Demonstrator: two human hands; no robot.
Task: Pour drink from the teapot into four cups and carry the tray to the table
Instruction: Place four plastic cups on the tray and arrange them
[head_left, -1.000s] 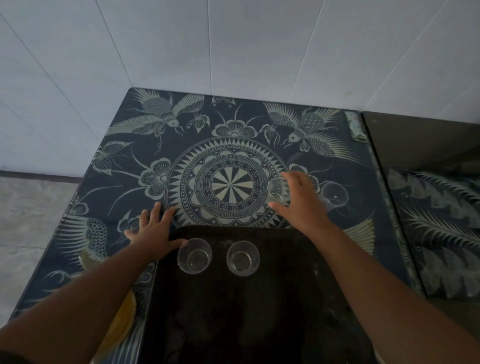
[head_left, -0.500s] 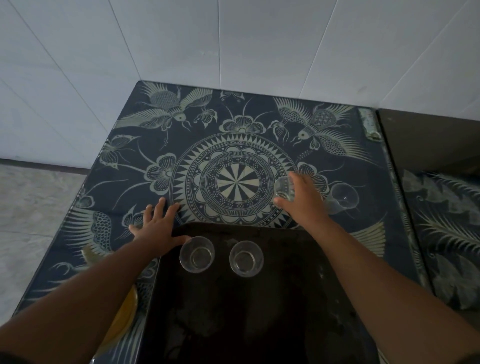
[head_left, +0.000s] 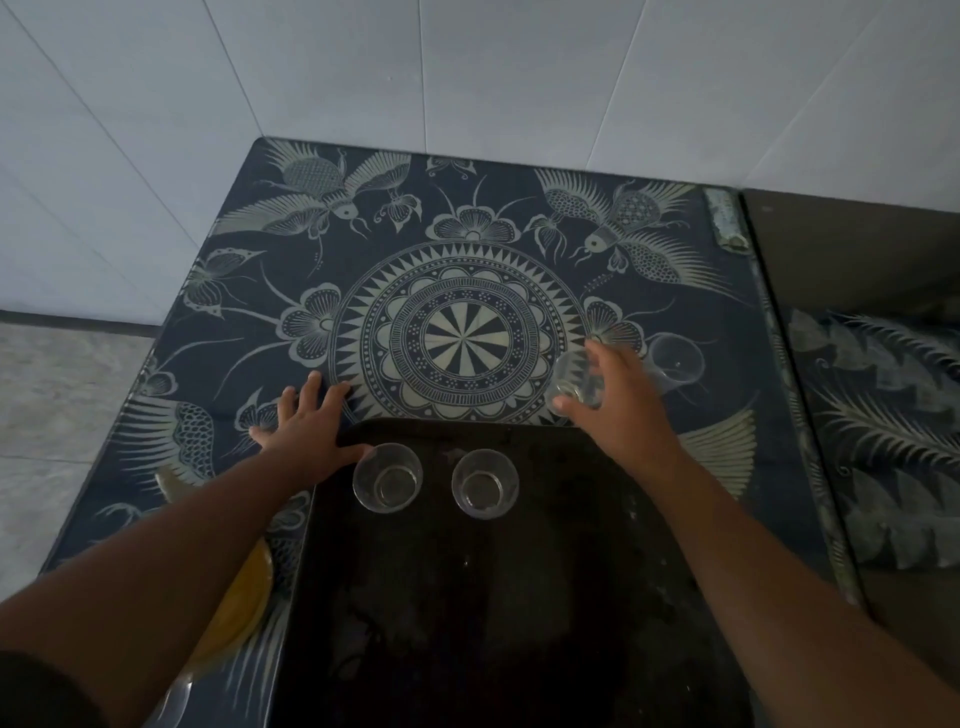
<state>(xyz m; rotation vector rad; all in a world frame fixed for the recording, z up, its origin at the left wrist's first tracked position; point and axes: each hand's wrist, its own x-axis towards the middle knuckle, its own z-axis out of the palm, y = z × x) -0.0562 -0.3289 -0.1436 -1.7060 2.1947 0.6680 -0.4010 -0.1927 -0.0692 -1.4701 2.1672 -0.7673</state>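
Two clear cups (head_left: 387, 478) stand seemingly empty on my dark tray (head_left: 519, 597); right hand (head_left: 626, 400) grips a third cup (head_left: 571, 382), left hand (head_left: 306, 431) spread flat.

No readable text, label, brand or number shows anywhere; the tabletop (head_left: 467, 218) bears only ornamental patterns.

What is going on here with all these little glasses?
A person is setting clear glasses onto a dark tray on a patterned table. Two glasses stand upright and look empty near the tray's far edge. The right hand grips a third glass just beyond that edge, and a fourth glass sits on the table past that hand. The left hand rests flat by the tray's corner. No teapot is in view.
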